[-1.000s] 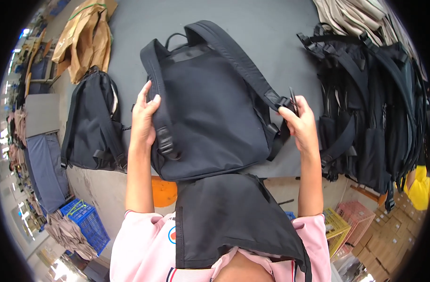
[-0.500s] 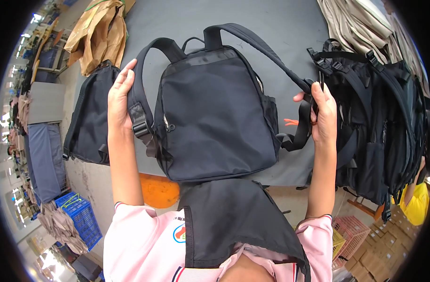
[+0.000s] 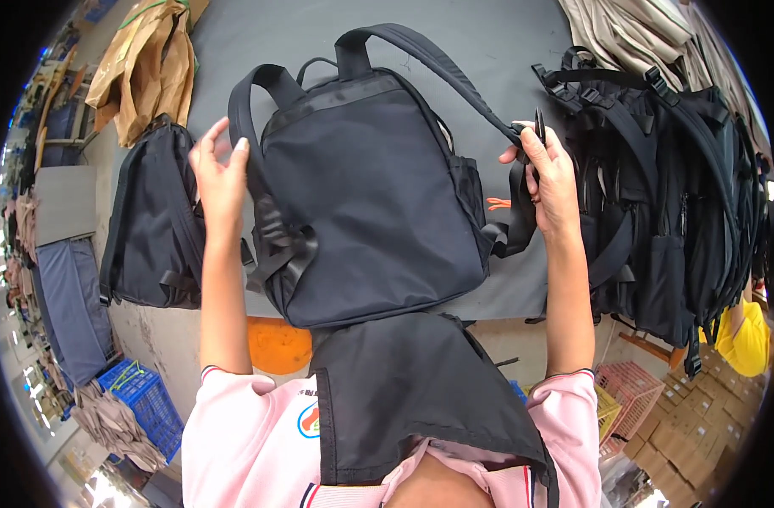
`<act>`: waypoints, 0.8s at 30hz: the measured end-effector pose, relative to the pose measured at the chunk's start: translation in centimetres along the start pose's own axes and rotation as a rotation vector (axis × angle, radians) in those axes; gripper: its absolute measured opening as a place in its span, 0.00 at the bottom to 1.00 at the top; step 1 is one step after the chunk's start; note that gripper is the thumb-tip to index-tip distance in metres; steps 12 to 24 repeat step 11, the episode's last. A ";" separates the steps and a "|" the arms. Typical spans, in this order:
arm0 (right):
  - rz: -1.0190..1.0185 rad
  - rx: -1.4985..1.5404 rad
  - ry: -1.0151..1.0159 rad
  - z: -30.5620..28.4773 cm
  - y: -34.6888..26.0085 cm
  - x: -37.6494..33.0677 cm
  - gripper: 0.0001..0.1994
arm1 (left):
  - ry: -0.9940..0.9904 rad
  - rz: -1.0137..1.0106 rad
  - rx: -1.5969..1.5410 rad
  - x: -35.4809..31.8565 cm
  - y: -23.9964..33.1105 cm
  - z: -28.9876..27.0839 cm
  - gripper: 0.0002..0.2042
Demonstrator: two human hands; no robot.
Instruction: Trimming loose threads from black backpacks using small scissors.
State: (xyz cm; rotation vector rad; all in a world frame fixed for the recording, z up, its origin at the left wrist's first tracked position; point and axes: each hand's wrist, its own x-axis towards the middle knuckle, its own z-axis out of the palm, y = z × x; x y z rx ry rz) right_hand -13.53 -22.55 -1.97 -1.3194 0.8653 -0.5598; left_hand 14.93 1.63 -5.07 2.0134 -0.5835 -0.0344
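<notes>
A black backpack point(image 3: 366, 199) lies on the grey table, its two shoulder straps upward and its top handle point(image 3: 316, 64) away from me. Beside the left shoulder strap point(image 3: 250, 127), my left hand point(image 3: 217, 173) is open, thumb and fingers apart, holding nothing. My right hand point(image 3: 552, 173) is closed on the right shoulder strap point(image 3: 437, 66) near its lower end. A thin, dark pointed tool point(image 3: 539, 127) sticks up out of the same hand; the rest of it is hidden. Under that strap, a small forked orange piece point(image 3: 498, 204) shows next to the bag.
Another black backpack point(image 3: 150, 224) stands at the left table edge, in front of crumpled brown paper point(image 3: 150, 63). Several black backpacks point(image 3: 666, 203) crowd the right side, with beige fabric point(image 3: 628, 34) behind them. Below are an orange stool point(image 3: 278, 345), a blue crate point(image 3: 141, 398) and a pink crate point(image 3: 628, 394).
My left hand has come away from the left strap and its fingers have spread. That strap's lower end and buckle have dropped inward against the bag. The right hand keeps its hold.
</notes>
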 end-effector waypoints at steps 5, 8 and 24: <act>0.042 0.032 0.005 0.2 0.8 -0.2 0.15 | -0.204 0.708 0.334 -4.1 7.5 6.4 0.15; 0.025 0.048 -0.001 0.8 0.2 -0.6 0.15 | -0.454 0.717 0.348 -7.2 8.2 11.8 0.21; 0.063 0.143 -0.001 -0.2 0.5 -0.7 0.17 | -0.648 0.760 0.381 -7.7 5.6 16.9 0.24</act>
